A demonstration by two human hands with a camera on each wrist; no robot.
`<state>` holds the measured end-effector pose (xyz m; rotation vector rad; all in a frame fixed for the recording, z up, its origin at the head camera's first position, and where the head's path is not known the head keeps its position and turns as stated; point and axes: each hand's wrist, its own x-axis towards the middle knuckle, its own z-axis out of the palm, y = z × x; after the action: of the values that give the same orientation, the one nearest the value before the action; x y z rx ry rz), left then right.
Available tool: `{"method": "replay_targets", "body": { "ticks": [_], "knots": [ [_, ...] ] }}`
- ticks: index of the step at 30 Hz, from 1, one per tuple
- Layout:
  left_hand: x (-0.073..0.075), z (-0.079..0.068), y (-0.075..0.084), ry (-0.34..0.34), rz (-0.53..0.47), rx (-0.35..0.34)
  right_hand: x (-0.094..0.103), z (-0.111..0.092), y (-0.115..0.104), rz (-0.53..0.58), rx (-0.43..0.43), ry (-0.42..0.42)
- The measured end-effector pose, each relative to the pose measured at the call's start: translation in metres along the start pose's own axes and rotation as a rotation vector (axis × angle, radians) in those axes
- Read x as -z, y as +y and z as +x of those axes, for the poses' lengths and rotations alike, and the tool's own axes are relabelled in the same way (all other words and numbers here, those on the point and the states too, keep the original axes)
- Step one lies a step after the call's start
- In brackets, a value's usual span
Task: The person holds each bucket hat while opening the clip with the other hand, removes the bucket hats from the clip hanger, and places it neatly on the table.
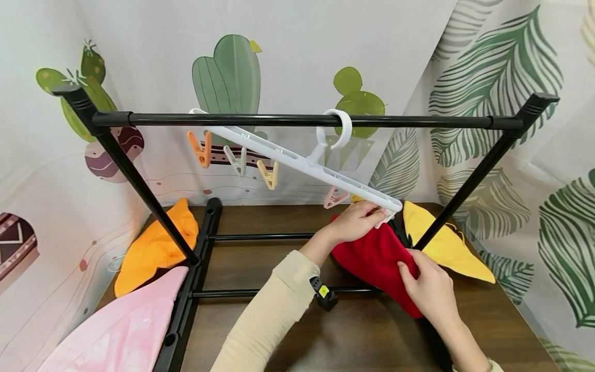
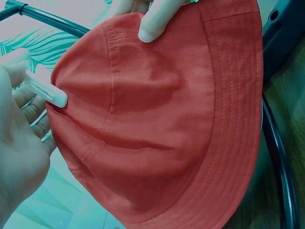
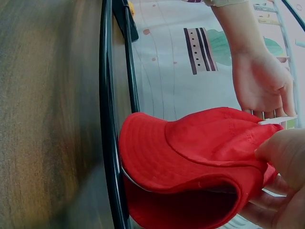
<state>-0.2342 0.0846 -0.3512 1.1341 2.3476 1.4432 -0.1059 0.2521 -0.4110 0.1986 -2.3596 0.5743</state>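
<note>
A red bucket hat (image 1: 372, 253) hangs below the low right end of a white clip hanger (image 1: 288, 157). My left hand (image 1: 355, 222) pinches a white clothespin (image 2: 47, 90) at that end, between thumb and fingers. In the left wrist view, the clothespin's tip lies over the edge of the hat's crown. With thumb and fingers, my right hand (image 1: 429, 284) grips the hat's right side. The hat's brim (image 3: 147, 152) and open underside show in the right wrist view. The hanger's hook (image 1: 345, 132) loops over a black rail (image 1: 232, 120), and the hanger tilts down to the right.
Orange (image 1: 203, 150), white (image 1: 236, 160), yellow (image 1: 268, 174) and pink (image 1: 335, 197) clothespins dangle from the hanger. A black rack post (image 1: 135, 170) stands left. Orange (image 1: 160, 245) and pink (image 1: 125, 325) hats lie left; a yellow hat (image 1: 446, 245) lies right. Patterned curtains hang behind the wooden table (image 1: 260, 330).
</note>
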Motion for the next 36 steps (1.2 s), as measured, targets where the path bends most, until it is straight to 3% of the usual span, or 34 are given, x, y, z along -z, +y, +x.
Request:
{"method": "replay_targets", "body": {
  "ticks": [8, 24, 36],
  "knots": [
    [0.0018, -0.0003, -0.0016, 0.007, 0.047, -0.010, 0.0009, 0.0004, 0.0025, -0.025, -0.035, 0.012],
    [0.0029, -0.0007, -0.0046, -0.052, -0.058, 0.064, 0.0015, 0.0007, 0.0019, -0.023, -0.026, 0.040],
    [0.0011, -0.0009, -0.0066, -0.038, -0.122, 0.079, 0.0014, 0.0008, 0.0022, -0.015, -0.019, 0.053]
  ]
}}
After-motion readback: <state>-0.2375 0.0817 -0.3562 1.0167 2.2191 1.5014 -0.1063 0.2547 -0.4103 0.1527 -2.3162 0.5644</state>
